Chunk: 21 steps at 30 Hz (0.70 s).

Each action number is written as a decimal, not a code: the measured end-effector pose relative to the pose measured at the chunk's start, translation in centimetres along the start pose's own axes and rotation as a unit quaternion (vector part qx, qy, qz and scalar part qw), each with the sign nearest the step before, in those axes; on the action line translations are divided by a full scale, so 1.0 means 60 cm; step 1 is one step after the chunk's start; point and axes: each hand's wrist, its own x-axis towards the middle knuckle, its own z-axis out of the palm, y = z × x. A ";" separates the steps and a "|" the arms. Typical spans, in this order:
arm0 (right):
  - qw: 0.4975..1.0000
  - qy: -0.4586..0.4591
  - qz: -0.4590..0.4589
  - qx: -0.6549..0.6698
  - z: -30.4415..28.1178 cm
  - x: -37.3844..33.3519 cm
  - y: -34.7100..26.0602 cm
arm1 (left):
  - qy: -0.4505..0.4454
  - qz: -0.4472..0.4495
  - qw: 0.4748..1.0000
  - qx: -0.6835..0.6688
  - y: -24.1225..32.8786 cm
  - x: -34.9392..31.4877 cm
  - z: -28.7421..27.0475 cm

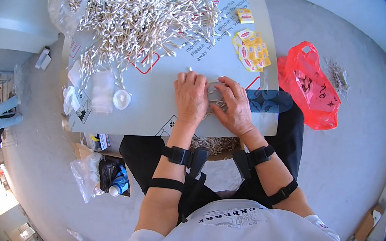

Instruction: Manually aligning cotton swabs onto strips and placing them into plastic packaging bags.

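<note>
Side by side near the table's front edge, my hands are bent over a few cotton swabs [218, 103]. My left hand [192, 96] is closed with its fingers curled down, and what it holds is hidden; one white swab tip [190, 68] shows just beyond its fingertips. The thumb and fingers of my right hand [234, 107] curve around the swabs in the gap. A pale rim shows there too, too covered to name. Farther back lies a big loose pile of cotton swabs [139, 22].
Left on the table [152, 111] are a round white lid-like piece [122, 99] and a clear plastic stack [102, 93]. Yellow cards [252, 52] lie right. A red plastic bag [310, 86] is beyond the right edge. Below the front edge sits a box of swabs [216, 145].
</note>
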 end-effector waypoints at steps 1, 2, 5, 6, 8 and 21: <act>1.000 -0.001 -0.002 0.002 0.000 0.001 -0.003 | -0.006 0.006 1.000 -0.016 -0.001 -0.003 -0.002; 1.000 -0.009 0.004 -0.011 -0.003 0.003 -0.006 | -0.012 0.011 0.999 -0.032 -0.003 -0.006 -0.004; 0.998 -0.029 -0.007 -0.046 0.001 0.007 -0.007 | 0.009 0.028 0.991 -0.134 -0.024 0.002 -0.005; 0.997 -0.040 -0.018 -0.071 0.003 0.006 -0.006 | 0.008 0.028 0.991 -0.132 -0.025 0.005 -0.007; 0.997 -0.043 -0.017 -0.067 0.003 0.005 -0.006 | 0.110 -0.079 0.984 -0.116 -0.025 0.009 -0.010; 0.998 -0.040 -0.009 -0.045 0.003 0.003 0.000 | 0.129 -0.096 0.983 0.089 -0.116 0.088 -0.009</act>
